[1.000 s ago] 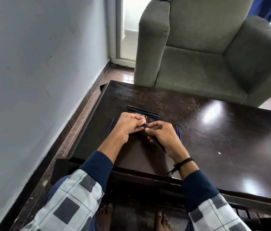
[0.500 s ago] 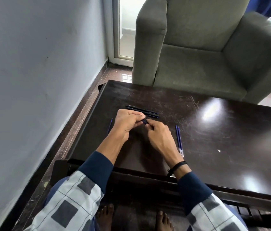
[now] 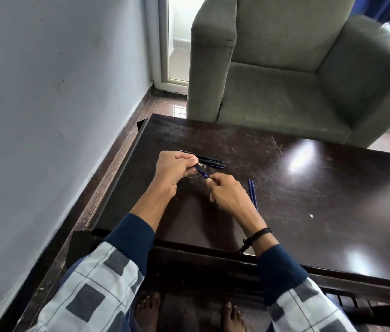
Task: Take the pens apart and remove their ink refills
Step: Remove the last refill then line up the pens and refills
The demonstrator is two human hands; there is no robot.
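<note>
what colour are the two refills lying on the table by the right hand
Blue, seen in the head view: the two refills lie side by side.

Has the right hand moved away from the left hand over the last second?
Yes. The right hand has drawn back toward the table's near edge, away from the pens lying beyond, exposing a blue refill between it and the left hand.

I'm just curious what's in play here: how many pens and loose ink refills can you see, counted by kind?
Whole dark pens lying on the table, past the hands: 2
Pen being pulled apart between the left hand and right hand: 1
Loose blue refills lying right of the hands: 2
Total: 5
</note>
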